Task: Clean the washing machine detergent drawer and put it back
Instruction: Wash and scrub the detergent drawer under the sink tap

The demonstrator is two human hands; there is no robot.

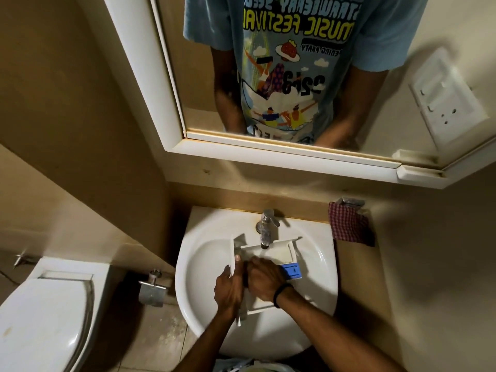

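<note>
home bathroom: white sink [198,267] w/ tap [265,226] at centre, toilet [45,312] lower left, framed mirror [171,84] on the wall above.

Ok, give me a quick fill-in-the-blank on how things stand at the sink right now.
The detergent drawer lies in the sink, under the ____.
The left hand grips the drawer's ____ edge.
The insert beside the right hand is ____.
The checked cloth hangs ____ of the sink.
Missing: tap, left, blue, right.
</note>
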